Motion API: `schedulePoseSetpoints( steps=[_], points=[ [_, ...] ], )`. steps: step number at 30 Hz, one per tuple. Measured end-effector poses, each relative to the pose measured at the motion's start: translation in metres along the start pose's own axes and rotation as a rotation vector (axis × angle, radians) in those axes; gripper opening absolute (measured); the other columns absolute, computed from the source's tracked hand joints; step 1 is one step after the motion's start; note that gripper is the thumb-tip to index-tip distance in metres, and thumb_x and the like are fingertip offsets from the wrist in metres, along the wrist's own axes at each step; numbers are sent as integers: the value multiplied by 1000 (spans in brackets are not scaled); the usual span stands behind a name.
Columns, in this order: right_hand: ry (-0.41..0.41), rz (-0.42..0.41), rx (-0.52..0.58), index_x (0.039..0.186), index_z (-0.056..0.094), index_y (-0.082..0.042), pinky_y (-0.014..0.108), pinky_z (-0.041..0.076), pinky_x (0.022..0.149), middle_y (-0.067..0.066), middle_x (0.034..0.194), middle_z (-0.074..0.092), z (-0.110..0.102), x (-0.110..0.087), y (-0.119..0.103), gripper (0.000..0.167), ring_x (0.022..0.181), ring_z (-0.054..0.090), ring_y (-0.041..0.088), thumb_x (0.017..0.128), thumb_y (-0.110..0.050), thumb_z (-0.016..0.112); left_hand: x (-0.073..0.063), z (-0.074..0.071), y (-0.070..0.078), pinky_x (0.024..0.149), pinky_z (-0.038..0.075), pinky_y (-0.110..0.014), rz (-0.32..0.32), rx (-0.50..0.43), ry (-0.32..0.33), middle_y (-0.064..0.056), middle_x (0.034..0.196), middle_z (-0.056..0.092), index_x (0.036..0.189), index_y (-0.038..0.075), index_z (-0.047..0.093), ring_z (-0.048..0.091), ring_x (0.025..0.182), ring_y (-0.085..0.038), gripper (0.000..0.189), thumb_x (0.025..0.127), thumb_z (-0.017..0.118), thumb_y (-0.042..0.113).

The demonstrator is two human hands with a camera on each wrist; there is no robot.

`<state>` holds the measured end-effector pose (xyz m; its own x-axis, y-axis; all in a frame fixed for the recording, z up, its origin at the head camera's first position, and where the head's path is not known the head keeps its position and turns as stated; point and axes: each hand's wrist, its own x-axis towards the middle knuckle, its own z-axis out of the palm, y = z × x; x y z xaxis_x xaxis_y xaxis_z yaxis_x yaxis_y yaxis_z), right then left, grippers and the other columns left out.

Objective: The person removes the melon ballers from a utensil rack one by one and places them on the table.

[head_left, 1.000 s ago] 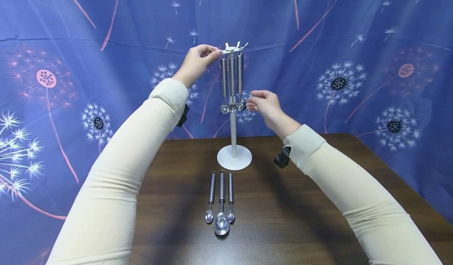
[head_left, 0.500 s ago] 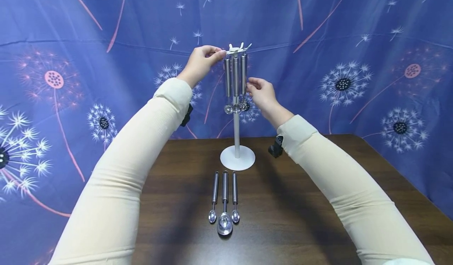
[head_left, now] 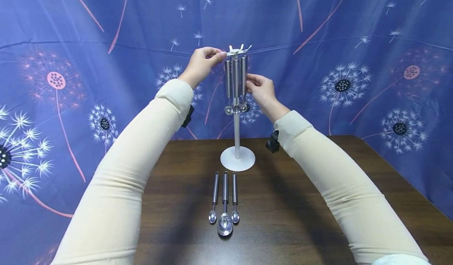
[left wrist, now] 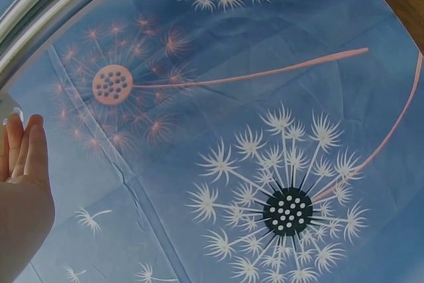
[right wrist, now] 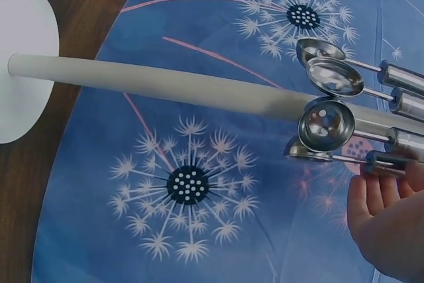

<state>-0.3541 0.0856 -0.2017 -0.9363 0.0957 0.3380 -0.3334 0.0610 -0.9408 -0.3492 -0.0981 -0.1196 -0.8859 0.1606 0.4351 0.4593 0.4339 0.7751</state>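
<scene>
A white stand with a round base holds several steel scoops, hung handle up from the hooks at its top. My left hand pinches a hook on the left side of that top. On the other side, the fingers of my right hand are at the handle of the rightmost hanging scoop. In the right wrist view, my thumb and fingers close around the handle of the lowest-showing scoop, whose round bowl points toward the base. My left fingertips show at the left wrist view's edge.
Two small steel spoons and a larger scoop between them lie in a row on the brown wooden table, in front of the stand. A blue dandelion-print cloth hangs behind the table.
My right hand has risen and moved left, from beside the hanging bowls to the rightmost scoop's handle. The left hand keeps its pinch at the stand's top. The head view has shifted slightly.
</scene>
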Motion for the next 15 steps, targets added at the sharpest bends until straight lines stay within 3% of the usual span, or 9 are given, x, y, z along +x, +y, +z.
schedulePoseSetpoints(
  steps=[6, 15],
  points=[
    [27, -25, -53, 127, 60, 0, 25, 52, 88, 15, 118, 64, -1, 0, -2, 30, 88, 60, 9, 98, -4, 54, 0, 0, -3, 79, 46, -22, 28, 13, 22, -4, 113, 66, 118, 7, 65, 57, 94, -9, 34, 94, 64, 32],
    [119, -21, -116, 124, 64, -4, 29, 51, 91, 1, 101, 62, -10, -1, -6, 29, 92, 59, 9, 96, -11, 61, 0, -1, -5, 81, 47, -21, 56, 4, 26, -7, 118, 67, 116, 7, 65, 62, 107, -16, 32, 93, 66, 29]
  ],
)
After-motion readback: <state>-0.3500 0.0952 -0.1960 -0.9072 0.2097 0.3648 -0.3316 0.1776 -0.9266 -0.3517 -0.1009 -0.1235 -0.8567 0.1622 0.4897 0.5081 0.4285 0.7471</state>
